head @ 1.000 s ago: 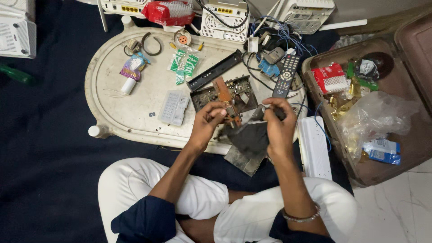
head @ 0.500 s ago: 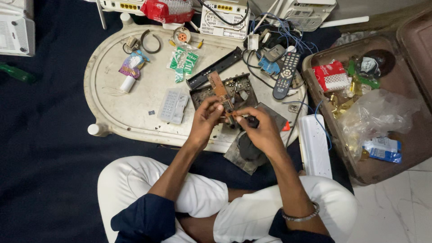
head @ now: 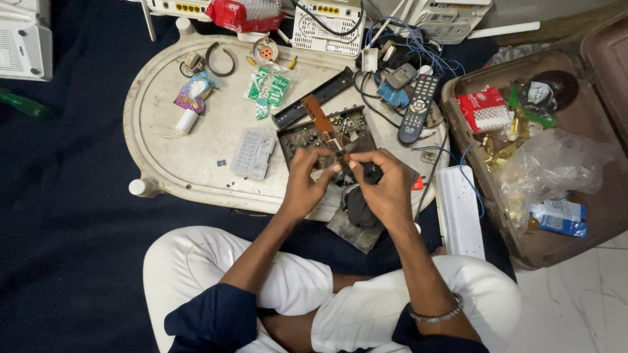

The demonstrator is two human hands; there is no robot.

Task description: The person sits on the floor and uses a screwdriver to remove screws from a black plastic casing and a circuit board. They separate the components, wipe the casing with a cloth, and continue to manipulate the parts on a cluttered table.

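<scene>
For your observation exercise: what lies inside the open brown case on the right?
Inside the brown case lie a red packet, gold wrappers, a crumpled clear plastic bag, a blue-and-white packet and a dark round item. Whatever is under the bag is hidden.

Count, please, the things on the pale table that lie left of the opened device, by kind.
Grey keypad: 1
Green packets: 2
White tube with colourful wrapper: 1
Dark ring: 1
Total: 5
</scene>
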